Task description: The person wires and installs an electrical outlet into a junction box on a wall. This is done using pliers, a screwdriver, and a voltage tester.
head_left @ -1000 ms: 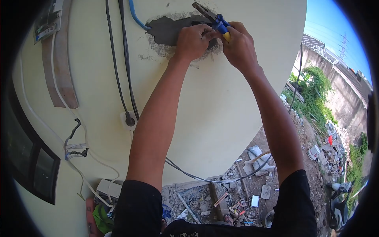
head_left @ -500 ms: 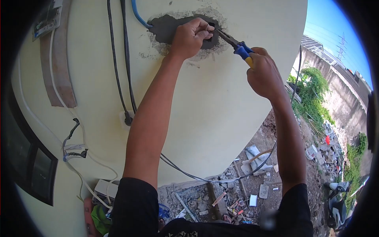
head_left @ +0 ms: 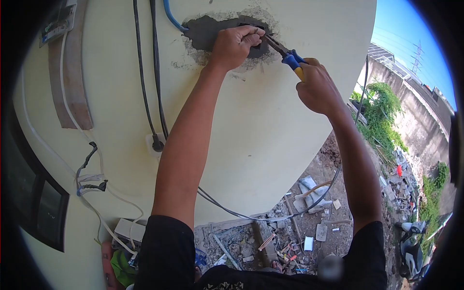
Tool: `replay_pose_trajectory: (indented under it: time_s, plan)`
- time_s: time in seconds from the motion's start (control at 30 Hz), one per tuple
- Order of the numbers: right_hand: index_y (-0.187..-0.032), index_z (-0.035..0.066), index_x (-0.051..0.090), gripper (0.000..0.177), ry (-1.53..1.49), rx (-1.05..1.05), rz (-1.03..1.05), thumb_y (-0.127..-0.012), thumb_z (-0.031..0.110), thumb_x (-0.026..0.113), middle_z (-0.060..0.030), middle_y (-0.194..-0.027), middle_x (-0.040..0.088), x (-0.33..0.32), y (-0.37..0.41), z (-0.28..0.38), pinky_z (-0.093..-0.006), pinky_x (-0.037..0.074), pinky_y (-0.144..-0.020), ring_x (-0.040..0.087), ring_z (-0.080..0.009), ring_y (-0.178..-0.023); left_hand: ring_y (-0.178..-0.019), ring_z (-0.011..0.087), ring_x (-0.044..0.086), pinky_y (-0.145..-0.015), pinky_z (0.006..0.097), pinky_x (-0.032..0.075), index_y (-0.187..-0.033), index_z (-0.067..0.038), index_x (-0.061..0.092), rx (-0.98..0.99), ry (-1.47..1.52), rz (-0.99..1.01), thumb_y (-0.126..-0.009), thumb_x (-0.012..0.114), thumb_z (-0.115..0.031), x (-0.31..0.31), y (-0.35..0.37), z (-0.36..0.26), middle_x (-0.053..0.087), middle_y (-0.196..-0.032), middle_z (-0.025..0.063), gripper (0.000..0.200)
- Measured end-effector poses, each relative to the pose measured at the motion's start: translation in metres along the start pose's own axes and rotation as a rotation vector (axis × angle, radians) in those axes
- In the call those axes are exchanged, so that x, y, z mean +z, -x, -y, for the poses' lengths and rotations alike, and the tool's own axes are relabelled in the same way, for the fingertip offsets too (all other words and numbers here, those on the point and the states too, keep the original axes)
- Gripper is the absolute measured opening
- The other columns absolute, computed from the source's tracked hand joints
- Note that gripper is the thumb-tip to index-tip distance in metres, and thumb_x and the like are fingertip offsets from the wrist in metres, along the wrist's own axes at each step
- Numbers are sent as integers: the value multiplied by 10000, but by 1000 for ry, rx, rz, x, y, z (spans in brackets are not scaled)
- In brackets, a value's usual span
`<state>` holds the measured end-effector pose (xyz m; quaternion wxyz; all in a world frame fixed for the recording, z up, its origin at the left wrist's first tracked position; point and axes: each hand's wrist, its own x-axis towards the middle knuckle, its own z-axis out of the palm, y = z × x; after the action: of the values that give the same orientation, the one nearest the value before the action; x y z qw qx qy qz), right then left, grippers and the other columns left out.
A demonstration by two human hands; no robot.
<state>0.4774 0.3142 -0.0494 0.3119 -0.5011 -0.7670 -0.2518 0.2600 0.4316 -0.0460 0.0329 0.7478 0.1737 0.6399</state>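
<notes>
Right hand (head_left: 317, 87): is gripping blue-and-yellow pliers (head_left: 291, 61). Left hand (head_left: 233, 47): is pinching, contents too small to tell, before grey wall patch (head_left: 200, 34).

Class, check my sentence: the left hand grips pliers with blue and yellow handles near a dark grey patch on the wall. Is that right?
Not the left hand: the head view shows the right hand gripping the pliers with blue and yellow handles, near a dark grey patch on the wall.
</notes>
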Motion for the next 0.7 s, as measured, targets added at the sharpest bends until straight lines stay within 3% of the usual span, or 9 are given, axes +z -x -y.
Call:
replay_pose_trajectory:
  time_s: [0.2,0.4,0.7]
  plan:
    - [-1000,-78,677,264,174,-42,-84,-794,-27,521,-244,-1058,628,-10,-7,7,-467,535,-827,623,-379,-977,-877,123,707,-805,265,555,-1148,-37,708,9,-8,-9,-976,620,-181,3,1,1,743,-948,76,241]
    - [-1000,-54,686,241,249,-132,-146,-822,-4,531,-222,-972,622,-10,-11,7,-472,542,-798,636,-359,-916,-848,118,709,-773,273,546,-1146,-107,717,147,-107,-52,-964,603,-115,4,2,0,743,-864,69,215]
    - [-1004,-49,680,230,297,-181,-175,-837,21,540,-227,-1009,613,-14,-13,5,-450,563,-786,633,-348,-943,-856,124,710,-797,277,563,-1145,-106,707,117,-71,-57,-998,565,-137,6,2,2,736,-868,56,206]
